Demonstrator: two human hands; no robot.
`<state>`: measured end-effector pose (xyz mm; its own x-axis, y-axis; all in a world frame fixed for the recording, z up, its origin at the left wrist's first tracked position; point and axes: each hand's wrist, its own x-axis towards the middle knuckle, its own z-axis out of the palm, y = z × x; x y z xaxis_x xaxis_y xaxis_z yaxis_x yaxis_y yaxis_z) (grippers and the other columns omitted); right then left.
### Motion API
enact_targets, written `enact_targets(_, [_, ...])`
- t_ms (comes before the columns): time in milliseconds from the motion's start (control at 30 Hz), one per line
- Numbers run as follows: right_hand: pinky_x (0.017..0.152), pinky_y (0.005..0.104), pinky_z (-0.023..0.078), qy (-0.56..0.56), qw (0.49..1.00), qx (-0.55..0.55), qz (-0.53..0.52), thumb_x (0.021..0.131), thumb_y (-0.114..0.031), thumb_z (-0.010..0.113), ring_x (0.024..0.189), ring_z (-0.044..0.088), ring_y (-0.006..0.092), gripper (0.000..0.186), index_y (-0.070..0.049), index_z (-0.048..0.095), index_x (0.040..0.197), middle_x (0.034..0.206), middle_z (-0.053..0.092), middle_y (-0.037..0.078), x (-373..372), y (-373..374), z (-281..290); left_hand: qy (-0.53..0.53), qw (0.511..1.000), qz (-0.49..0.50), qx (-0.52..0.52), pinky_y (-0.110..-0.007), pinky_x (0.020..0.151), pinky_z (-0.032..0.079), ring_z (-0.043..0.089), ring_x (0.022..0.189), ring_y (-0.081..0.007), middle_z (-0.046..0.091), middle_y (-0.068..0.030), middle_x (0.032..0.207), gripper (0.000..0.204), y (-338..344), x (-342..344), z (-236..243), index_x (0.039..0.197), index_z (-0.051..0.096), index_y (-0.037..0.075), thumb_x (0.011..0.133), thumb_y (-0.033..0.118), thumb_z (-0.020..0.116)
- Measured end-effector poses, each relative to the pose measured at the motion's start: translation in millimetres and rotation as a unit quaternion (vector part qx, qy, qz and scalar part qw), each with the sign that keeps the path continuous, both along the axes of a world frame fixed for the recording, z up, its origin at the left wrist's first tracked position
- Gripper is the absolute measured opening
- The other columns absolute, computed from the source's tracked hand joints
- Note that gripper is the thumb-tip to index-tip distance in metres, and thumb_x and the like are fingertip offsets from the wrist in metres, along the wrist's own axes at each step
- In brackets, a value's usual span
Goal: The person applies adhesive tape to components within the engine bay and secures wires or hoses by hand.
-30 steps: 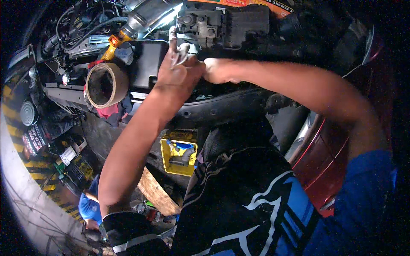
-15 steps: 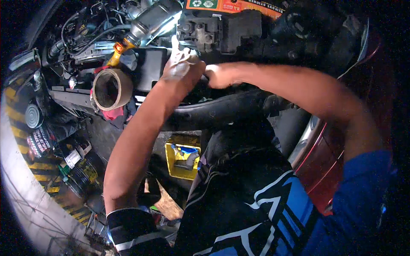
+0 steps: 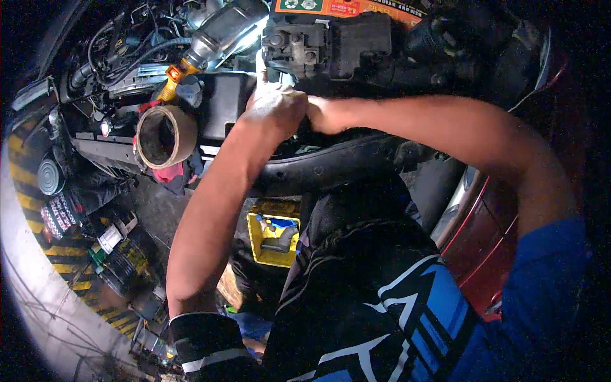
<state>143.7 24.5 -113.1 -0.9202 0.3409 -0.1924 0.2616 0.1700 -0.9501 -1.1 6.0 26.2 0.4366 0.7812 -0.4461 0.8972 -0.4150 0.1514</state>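
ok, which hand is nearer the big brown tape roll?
Left. The left hand sits just right of the brown cardboard tape roll, a black panel between them. The right hand is farther right, behind the left.

One head camera looks steeply down, very near, into the engine bay (image 3: 210,57) filling the frame's upper half.
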Motion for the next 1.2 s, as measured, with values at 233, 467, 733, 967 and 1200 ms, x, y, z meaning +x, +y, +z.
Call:
enact_targets(233, [0.065, 0.0451, 0.050, -0.042, 0.992, -0.079, -0.084, 0.090, -0.010, 0.053, 0.069, 0.063, 0.0275, 0.015, -0.006, 0.067, 0.093, 0.083, 0.070, 0.011, -2, -4, 30, -0.008, 0.999, -0.009, 0.029, -0.062, 0.104, 0.029, 0.067, 0.088, -0.0275, 0.069, -0.0098, 0.081, 0.012, -9, 0, -4, 0.086, 0.071, 0.012, 0.083, 0.011, 0.059])
enact_targets(467, [0.077, 0.0471, 0.052, -0.251, 0.881, 0.183, 0.357, 0.093, -0.015, 0.051, 0.085, 0.066, 0.0417, 0.026, 0.005, 0.068, 0.097, 0.089, 0.068, 0.027, 19, 44, 137, 0.080, 0.996, -0.031, 0.005, -0.068, 0.112, 0.015, 0.070, 0.089, -0.0258, 0.072, -0.0084, 0.085, 0.016, -13, 22, 3, 0.088, 0.074, 0.014, 0.083, 0.012, 0.060])
enact_targets(733, [0.095, 0.0446, 0.048, -0.032, 0.958, 0.281, -0.053, 0.095, -0.021, 0.058, 0.107, 0.062, 0.0333, 0.028, 0.000, 0.065, 0.112, 0.114, 0.065, 0.016, 139, 13, 208, 0.150, 0.985, -0.084, 0.013, -0.062, 0.112, 0.021, 0.066, 0.098, -0.0243, 0.071, -0.0087, 0.097, 0.018, -17, 24, -9, 0.094, 0.074, 0.014, 0.087, 0.018, 0.058])
enact_targets(967, [0.099, 0.0438, 0.048, -0.045, 0.873, 0.395, -0.282, 0.084, -0.016, 0.073, 0.110, 0.060, 0.0313, 0.031, -0.004, 0.067, 0.112, 0.116, 0.066, 0.010, 204, -19, 173, -0.121, 0.982, 0.080, -0.122, -0.052, 0.106, 0.034, 0.065, 0.102, -0.0231, 0.071, -0.0088, 0.104, 0.022, -34, -15, -58, 0.099, 0.074, 0.014, 0.087, 0.025, 0.059])
enact_targets(1200, [0.098, 0.0442, 0.048, -0.012, 0.855, 0.391, -0.340, 0.086, -0.016, 0.070, 0.106, 0.062, 0.0331, 0.026, -0.007, 0.069, 0.110, 0.113, 0.067, 0.011, 197, -20, 152, -0.008, 0.984, -0.021, -0.179, -0.039, 0.070, 0.055, 0.069, 0.082, -0.0263, 0.071, -0.0102, 0.084, 0.021, 13, 1, -10, 0.089, 0.072, 0.009, 0.081, 0.027, 0.065])
